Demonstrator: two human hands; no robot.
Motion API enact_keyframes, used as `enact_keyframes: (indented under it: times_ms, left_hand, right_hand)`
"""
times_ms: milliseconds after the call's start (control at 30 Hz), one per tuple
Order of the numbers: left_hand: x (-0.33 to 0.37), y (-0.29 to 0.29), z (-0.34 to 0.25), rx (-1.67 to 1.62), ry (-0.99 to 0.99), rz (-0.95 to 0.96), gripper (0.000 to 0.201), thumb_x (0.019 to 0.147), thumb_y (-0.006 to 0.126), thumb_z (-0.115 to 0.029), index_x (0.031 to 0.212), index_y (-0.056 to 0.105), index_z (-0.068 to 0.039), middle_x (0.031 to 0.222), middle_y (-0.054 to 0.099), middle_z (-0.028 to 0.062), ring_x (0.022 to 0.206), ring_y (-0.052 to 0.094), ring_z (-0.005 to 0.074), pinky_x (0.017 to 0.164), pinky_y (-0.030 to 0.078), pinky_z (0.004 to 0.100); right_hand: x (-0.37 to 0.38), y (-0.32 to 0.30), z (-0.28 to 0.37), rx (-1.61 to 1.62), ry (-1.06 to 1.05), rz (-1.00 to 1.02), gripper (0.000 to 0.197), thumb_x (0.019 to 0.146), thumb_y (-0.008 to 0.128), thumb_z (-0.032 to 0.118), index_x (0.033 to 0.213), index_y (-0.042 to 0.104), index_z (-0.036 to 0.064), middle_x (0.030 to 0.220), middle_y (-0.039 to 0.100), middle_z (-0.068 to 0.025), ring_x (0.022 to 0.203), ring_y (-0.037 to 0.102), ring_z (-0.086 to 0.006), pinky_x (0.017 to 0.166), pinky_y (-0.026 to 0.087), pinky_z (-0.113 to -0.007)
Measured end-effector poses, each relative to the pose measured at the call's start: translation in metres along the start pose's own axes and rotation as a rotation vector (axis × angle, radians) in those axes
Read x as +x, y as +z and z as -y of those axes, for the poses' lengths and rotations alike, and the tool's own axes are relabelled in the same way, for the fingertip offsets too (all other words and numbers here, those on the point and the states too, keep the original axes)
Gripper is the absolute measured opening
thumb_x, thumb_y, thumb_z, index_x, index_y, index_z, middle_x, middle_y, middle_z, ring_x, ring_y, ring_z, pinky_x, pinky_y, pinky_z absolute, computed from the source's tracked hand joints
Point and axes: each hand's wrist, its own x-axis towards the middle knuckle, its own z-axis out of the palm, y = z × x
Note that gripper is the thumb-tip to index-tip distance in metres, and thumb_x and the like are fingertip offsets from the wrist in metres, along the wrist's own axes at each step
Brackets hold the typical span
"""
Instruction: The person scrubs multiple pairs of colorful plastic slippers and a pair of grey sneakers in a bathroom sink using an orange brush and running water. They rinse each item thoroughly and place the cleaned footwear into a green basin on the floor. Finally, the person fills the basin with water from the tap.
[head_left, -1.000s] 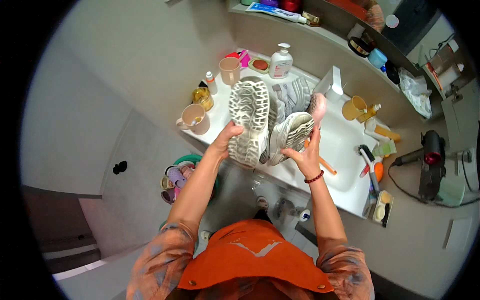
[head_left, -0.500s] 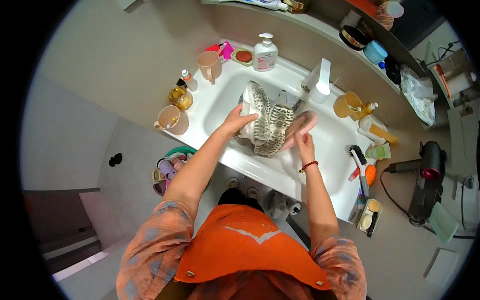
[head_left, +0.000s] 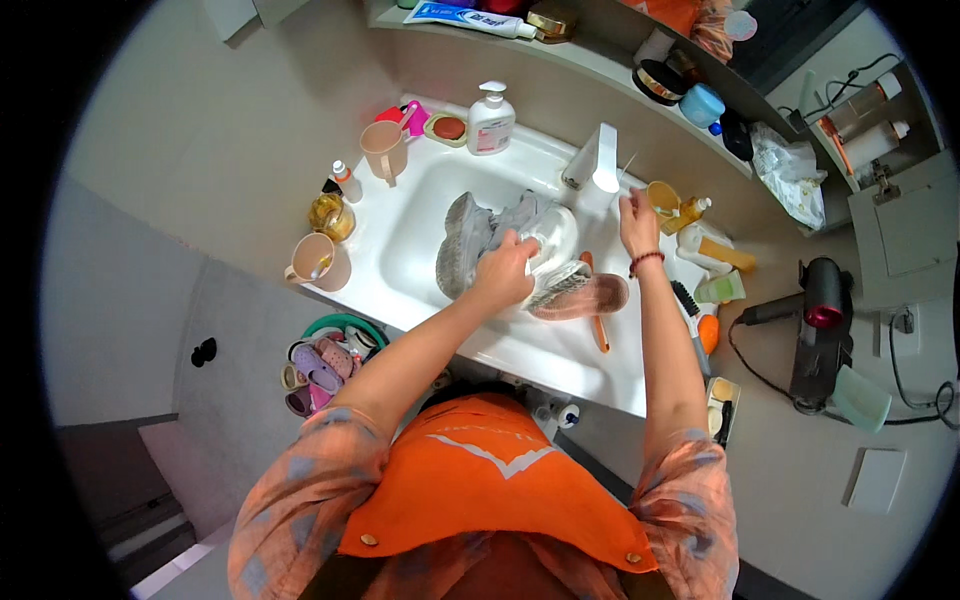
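Note:
My left hand [head_left: 508,270] is closed on a white shoe [head_left: 556,238] in the white sink [head_left: 410,215]. A pinkish insole [head_left: 598,296] lies against the shoe's near right side. Another grey shoe [head_left: 462,240] rests on its left, its patterned sole showing. My right hand [head_left: 638,222], with a red bead bracelet on the wrist, is raised beside the white faucet [head_left: 598,160]. Its fingers are slightly apart and nothing shows in them. An orange stick-like handle [head_left: 600,332] lies partly beneath the insole.
On the rim stand a soap pump bottle [head_left: 491,120], a soap dish [head_left: 446,130], pink cups [head_left: 385,152] and a yellow cup [head_left: 662,197]. A brush [head_left: 688,303] and hair dryer [head_left: 823,290] are at the right. A basin of shoes [head_left: 322,365] stands on the floor at left.
My right hand has let go of the pinkish insole and moved up beside the faucet. The left hand has turned the shoe over and lowered it. The orange handle has come into sight.

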Motion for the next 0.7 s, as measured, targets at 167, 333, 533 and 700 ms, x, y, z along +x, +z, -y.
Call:
enact_keyframes:
  times_ms: [167,333,533,700]
  left_hand:
    - [0.0,0.028,0.013,0.132,0.136,0.013,0.03,0.07,0.059,-0.002,0.098,0.057,-0.013,0.099,0.048,0.0125,0.081,0.06,0.0374,0.067,0.047,0.0469]
    - [-0.013,0.03,0.01,0.171,-0.113,0.173,0.041,0.072,0.064,-0.008,0.112,0.053,-0.014,0.106,0.046,0.0141,0.087,0.058,0.0382,0.074,0.048,0.0476]
    - [-0.002,0.034,0.004,0.179,-0.118,0.168,0.04,0.072,0.065,-0.008,0.11,0.054,-0.014,0.107,0.046,0.0141,0.087,0.058,0.0389,0.074,0.048,0.0485]
    - [0.003,0.033,-0.003,0.207,-0.106,0.145,0.038,0.072,0.065,-0.008,0.109,0.054,-0.012,0.108,0.047,0.0146,0.087,0.059,0.0395,0.074,0.048,0.0491]
  right_hand:
    - [0.086,0.023,-0.008,-0.008,0.171,-0.105,0.045,0.093,0.047,0.031,0.114,0.057,-0.0082,0.11,0.06,-0.0293,0.105,0.058,-0.0413,0.09,0.045,-0.044]
    - [0.102,0.046,-0.005,-0.023,0.301,-0.007,0.042,0.093,0.047,0.03,0.098,0.066,-0.0076,0.104,0.061,-0.0306,0.102,0.059,-0.0433,0.091,0.045,-0.046]
    - [0.112,0.05,-0.016,-0.16,0.315,0.002,0.034,0.089,0.05,0.024,0.089,0.069,-0.0047,0.098,0.064,-0.0277,0.094,0.064,-0.04,0.082,0.051,-0.045]
    - [0.111,0.057,-0.015,-0.158,0.288,0.019,0.027,0.086,0.053,0.019,0.088,0.07,-0.0016,0.097,0.065,-0.0255,0.093,0.064,-0.0392,0.081,0.051,-0.045]
